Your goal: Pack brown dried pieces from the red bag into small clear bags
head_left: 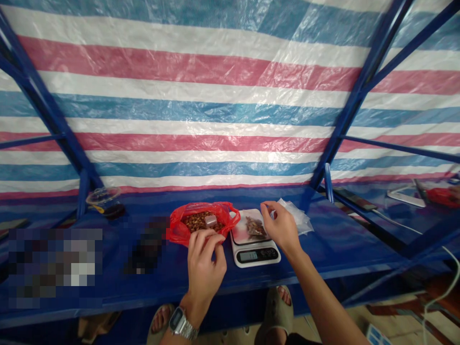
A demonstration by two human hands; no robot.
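A red plastic bag [177, 225] stands with its mouth spread, full of small brown pieces, with a small clear scoop-like cup [211, 220] on top. My left hand [206, 261] is at the bag's near rim, fingers loosely bent and thumb apart; whether it touches the bag I cannot tell. Right of the bag sits a white digital kitchen scale [239, 259], its display lit but unreadable. A clear pouch of brown pieces [254, 227] lies on its platform. Beside the pouch, my right hand [283, 227] hovers at the platform's right edge, fingers loosely curled with nothing visible in them.
Clear plastic bags [300, 218] lie right of the scale. A clear plastic tub [106, 201] with dark contents stands at the back left. Blue metal posts [345, 115] rise from the blue tabletop [215, 278] before a striped tarp. Farther right lies a white cable [398, 224].
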